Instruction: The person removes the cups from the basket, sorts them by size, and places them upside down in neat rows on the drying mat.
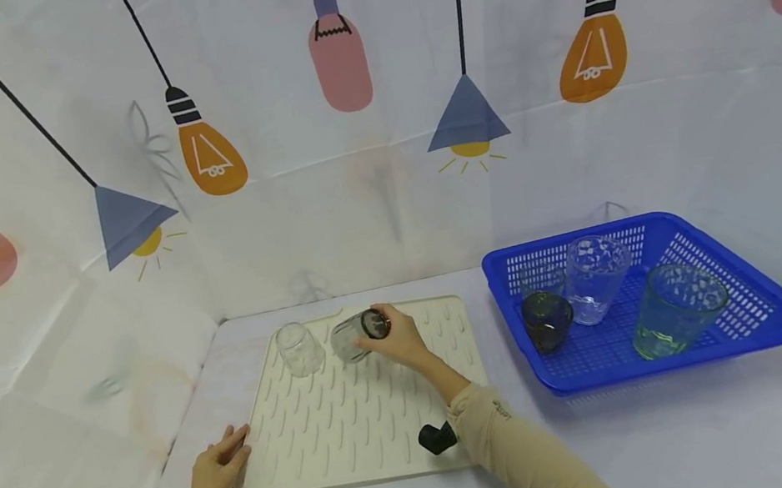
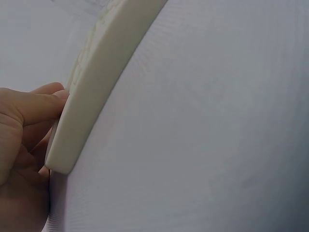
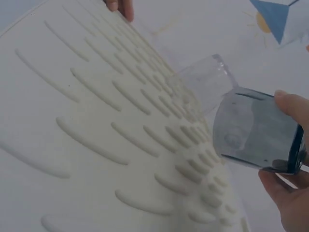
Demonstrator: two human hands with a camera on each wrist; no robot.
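My right hand (image 1: 399,337) holds a grey-tinted drinking glass (image 1: 352,341) by its dark end, thumb on one side and fingers on the other. The glass (image 3: 260,128) is tilted nearly on its side over the far part of a cream ridged drying mat (image 1: 357,426). To its left a clear glass (image 1: 300,350) stands on the mat. My left hand (image 1: 216,472) rests against the mat's near-left edge. In the left wrist view, the thumb and fingers of that hand (image 2: 24,135) touch the thick side of the mat (image 2: 91,96) near its corner.
A blue plastic basket (image 1: 746,284) on the right holds a dark glass (image 1: 548,322), a clear patterned glass (image 1: 594,281), a greenish glass (image 1: 677,311) and another clear one behind. A white sheet with printed lamps (image 1: 391,193) hangs behind the white table (image 1: 663,439).
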